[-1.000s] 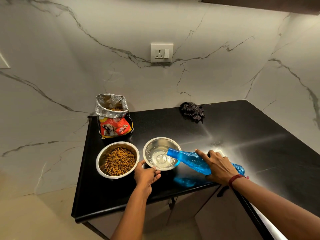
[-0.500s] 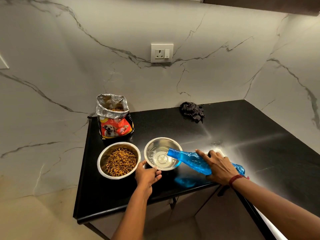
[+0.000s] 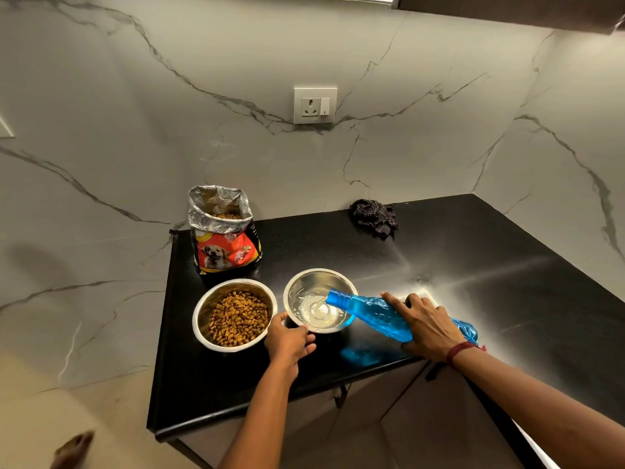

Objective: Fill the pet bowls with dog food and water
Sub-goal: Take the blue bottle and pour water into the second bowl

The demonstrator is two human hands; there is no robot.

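Two steel bowls stand side by side near the front of the black counter (image 3: 473, 265). The left bowl (image 3: 203, 309) is full of brown kibble. The right bowl (image 3: 297, 286) holds shallow water. My right hand (image 3: 426, 326) grips a blue plastic bottle (image 3: 375, 313), tipped with its mouth over the right bowl, and a thin stream of water runs out. My left hand (image 3: 289, 341) holds the right bowl's near rim. An open dog food bag (image 3: 223, 238) stands upright behind the left bowl.
A crumpled dark checked cloth (image 3: 373, 216) lies at the back of the counter by the marble wall. A wall socket (image 3: 315, 104) sits above. The counter's front edge runs just below my hands. A brown animal part (image 3: 72, 450) shows at the bottom left, on the floor.
Water keeps running from the bottle into the right bowl. Both hands hold their places. The view has shifted slightly.
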